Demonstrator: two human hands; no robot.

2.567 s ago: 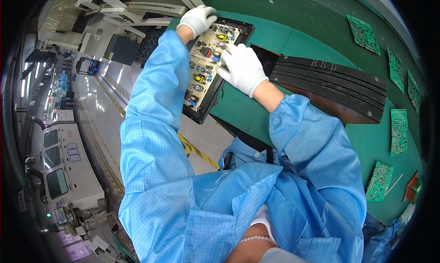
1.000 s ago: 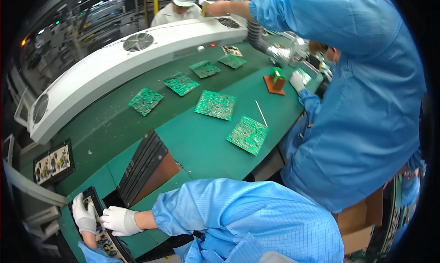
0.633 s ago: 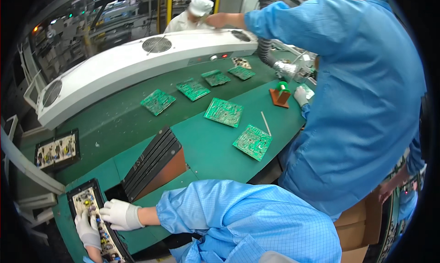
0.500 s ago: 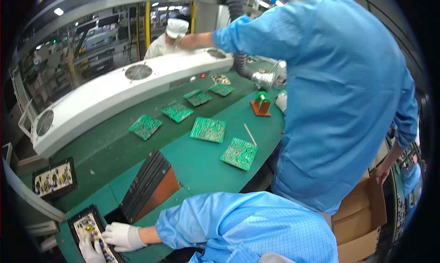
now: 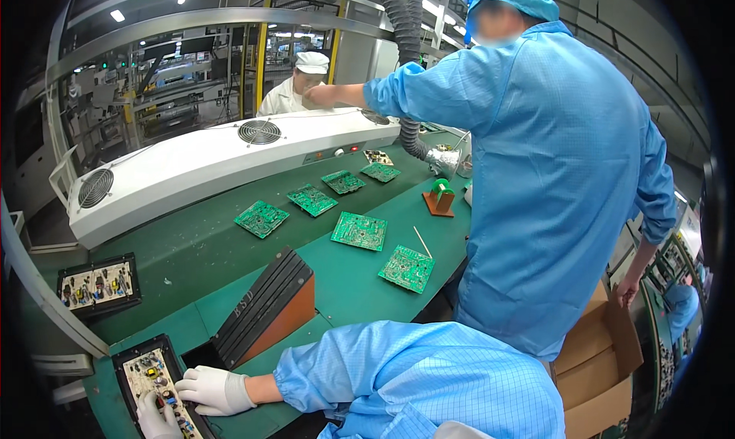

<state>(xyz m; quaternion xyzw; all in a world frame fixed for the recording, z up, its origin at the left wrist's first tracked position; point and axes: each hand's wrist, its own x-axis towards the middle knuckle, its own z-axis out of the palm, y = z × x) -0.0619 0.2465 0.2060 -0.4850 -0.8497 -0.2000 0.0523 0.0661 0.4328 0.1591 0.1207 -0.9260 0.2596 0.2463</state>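
Note:
A circuit board with coloured components (image 5: 151, 368) lies in a black frame at the lower left of the bench. Over its near part is my left hand (image 5: 156, 419), white-gloved, thumb and forefinger bent around a small dark part that I cannot make out. My right hand (image 5: 213, 391), gloved too, reaches in from the right. Its fingers lie stretched out, their tips at the board's right edge, holding nothing visible. Just beyond that hand stands a black slotted rack with a brown side (image 5: 268, 305).
A second framed board (image 5: 98, 286) lies at the left on the green bench. Several green circuit boards (image 5: 358, 231) lie farther off, below a long white fan unit (image 5: 199, 159). A person in blue (image 5: 559, 179) stands at the right, near an open cardboard box (image 5: 593, 370). Another person in white (image 5: 283, 98) is beyond.
The view has shifted, so the bench things sit a little farther right. My right hand's fingers have moved slightly off the board toward its right edge. My left hand stays over the board.

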